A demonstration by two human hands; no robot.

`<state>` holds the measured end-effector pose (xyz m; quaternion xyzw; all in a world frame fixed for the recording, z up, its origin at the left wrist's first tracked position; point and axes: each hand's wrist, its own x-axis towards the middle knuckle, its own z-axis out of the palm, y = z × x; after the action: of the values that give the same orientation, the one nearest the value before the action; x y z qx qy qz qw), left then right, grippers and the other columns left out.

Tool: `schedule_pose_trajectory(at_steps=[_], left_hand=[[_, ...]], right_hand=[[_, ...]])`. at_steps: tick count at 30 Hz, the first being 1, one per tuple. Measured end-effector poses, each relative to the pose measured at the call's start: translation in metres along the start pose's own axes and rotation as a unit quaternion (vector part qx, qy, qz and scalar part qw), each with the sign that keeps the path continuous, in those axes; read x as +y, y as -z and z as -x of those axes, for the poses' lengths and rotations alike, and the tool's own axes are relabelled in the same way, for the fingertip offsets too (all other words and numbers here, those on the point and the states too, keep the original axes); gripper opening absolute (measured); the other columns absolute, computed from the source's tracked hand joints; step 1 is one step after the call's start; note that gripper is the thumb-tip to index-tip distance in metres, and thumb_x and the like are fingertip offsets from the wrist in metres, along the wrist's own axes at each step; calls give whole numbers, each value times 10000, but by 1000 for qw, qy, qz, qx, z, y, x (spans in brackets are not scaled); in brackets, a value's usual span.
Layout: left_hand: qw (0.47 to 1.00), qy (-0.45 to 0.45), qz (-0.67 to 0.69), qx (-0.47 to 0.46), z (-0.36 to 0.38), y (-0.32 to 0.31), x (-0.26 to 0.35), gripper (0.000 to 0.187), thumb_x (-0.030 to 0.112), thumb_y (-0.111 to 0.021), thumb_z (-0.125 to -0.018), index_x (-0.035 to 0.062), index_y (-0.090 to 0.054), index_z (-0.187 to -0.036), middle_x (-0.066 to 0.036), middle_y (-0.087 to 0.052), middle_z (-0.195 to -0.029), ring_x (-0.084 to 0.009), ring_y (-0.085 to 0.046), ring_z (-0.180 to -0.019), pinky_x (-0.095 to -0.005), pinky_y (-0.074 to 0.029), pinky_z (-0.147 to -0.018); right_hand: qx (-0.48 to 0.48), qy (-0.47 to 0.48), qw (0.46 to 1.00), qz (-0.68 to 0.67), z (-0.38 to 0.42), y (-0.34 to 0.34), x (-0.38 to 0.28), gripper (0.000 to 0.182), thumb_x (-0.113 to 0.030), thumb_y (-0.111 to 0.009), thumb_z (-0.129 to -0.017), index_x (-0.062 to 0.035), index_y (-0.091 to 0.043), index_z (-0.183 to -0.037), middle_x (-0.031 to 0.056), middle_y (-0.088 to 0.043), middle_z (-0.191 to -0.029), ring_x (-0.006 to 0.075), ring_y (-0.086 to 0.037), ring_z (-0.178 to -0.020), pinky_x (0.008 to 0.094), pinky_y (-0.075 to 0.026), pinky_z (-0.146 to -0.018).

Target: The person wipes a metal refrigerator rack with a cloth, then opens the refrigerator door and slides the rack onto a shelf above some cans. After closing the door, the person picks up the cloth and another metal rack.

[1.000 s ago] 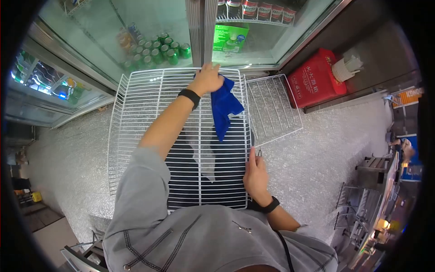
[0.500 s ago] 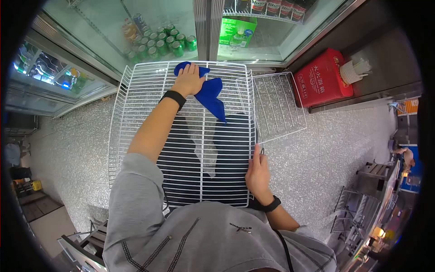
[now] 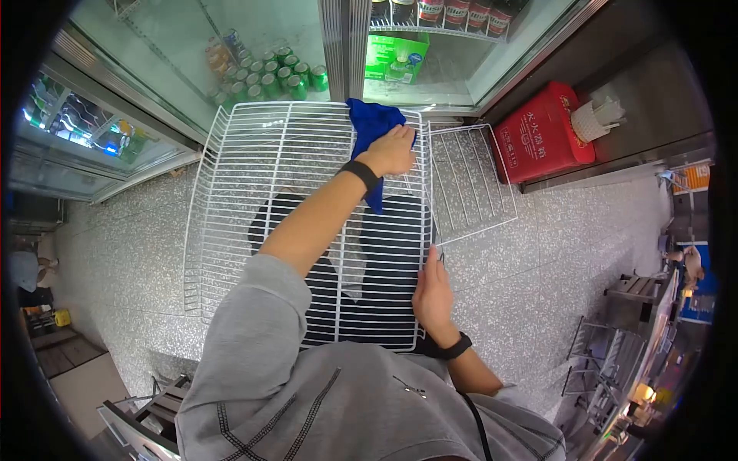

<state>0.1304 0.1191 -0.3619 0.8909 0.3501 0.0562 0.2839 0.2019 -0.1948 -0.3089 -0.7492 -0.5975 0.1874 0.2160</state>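
A white wire shelf rack (image 3: 279,154) lies across in front of my body, its far end toward the glass-front fridge. My left hand (image 3: 393,150) presses a blue cloth (image 3: 372,120) onto the rack's far right corner, fingers closed over it. Part of the cloth hangs down below my wrist. On the rack's right edge, my right hand (image 3: 436,301) grips the side wire near me, fingers partly hidden under it. My dark trousers show through the bars.
Green cans (image 3: 273,77) stand inside the fridge, with a green box (image 3: 394,58) to their right. A second wire rack (image 3: 475,180) rests on the floor at right, beside a red fire-extinguisher box (image 3: 543,134). Stools (image 3: 165,403) stand at lower left.
My left hand has slid the blue cloth rightward along the rack's far end, from the middle to the right corner. My right hand stays on the right edge.
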Motion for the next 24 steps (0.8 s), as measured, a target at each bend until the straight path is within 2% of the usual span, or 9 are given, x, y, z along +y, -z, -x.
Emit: schedule_pose_trajectory(at_steps=[2,4,9,13,15,17,18,20,24], left_hand=[[990,-36,12,133,11,10,-22,573,254,-635,-829,-68,-498,-1282,-270,-504,-1342,-422,-473,-1258,-447,-387,-1067],[990,-36,55,127,29,53,-38,590,290,-676,-810,-35,-533,-1281,-251,-571,-1261,-380,-546,-1182,-420,-427,-1027],[969,243,42,18,129,174,-86,810,569,-627,-856,-2,-452,-1404,-206,-451,-1449,-320,-427,-1347,-409,-372,-1084],[922,380,73,23,238,235,-118,851,598,-623,-841,13,-430,-1428,-176,-435,-1467,-322,-424,-1337,-423,-382,-1058],[890,438,101,73,296,260,-117,769,619,-585,-853,131,-456,-1432,-122,-466,-1447,-293,-457,-1300,-494,-379,-1020],[859,470,152,138,346,278,-101,722,617,-571,-865,175,-469,-1427,-74,-501,-1397,-266,-473,-1271,-462,-382,-982],[854,462,127,200,364,275,-84,706,550,-593,-881,62,-498,-1382,-80,-599,-1268,-233,-536,-1162,-402,-444,-876],[848,481,89,205,408,254,-82,732,560,-577,-889,54,-469,-1406,-86,-618,-1197,-207,-569,-1037,-344,-464,-821],[828,549,90,68,483,148,-106,758,535,-620,-884,39,-436,-1427,-153,-634,-1161,-195,-607,-931,-335,-513,-785]], right_hand=[[30,31,999,-31,-2,-10,16,582,-23,-512,-914,65,-296,-1447,240,-556,-1064,393,-559,-914,433,-470,-802],[25,30,998,-58,2,-10,23,598,-33,-522,-915,57,-282,-1455,234,-548,-1043,388,-555,-905,435,-466,-798],[-14,-2,998,-69,0,1,11,630,-54,-550,-917,52,-260,-1466,238,-534,-1040,401,-551,-928,437,-465,-809],[-2,23,997,-67,1,0,13,636,-56,-551,-917,50,-253,-1469,255,-523,-1074,419,-545,-940,443,-464,-823],[-6,29,998,-63,0,0,14,628,-54,-541,-923,54,-250,-1469,276,-512,-1084,438,-536,-954,451,-459,-839],[-14,35,996,-77,-1,0,17,626,-55,-534,-927,57,-242,-1470,280,-506,-1087,443,-532,-954,453,-455,-845],[-21,37,996,-84,-2,0,16,625,-55,-531,-930,58,-239,-1470,281,-503,-1088,446,-530,-954,454,-454,-848],[-55,14,994,-94,-2,5,13,619,-55,-517,-939,64,-224,-1472,296,-491,-1130,458,-527,-985,450,-451,-871],[-58,30,994,-86,-3,2,15,607,-70,-503,-956,62,-216,-1474,298,-486,-1169,457,-529,-1032,441,-450,-893]])
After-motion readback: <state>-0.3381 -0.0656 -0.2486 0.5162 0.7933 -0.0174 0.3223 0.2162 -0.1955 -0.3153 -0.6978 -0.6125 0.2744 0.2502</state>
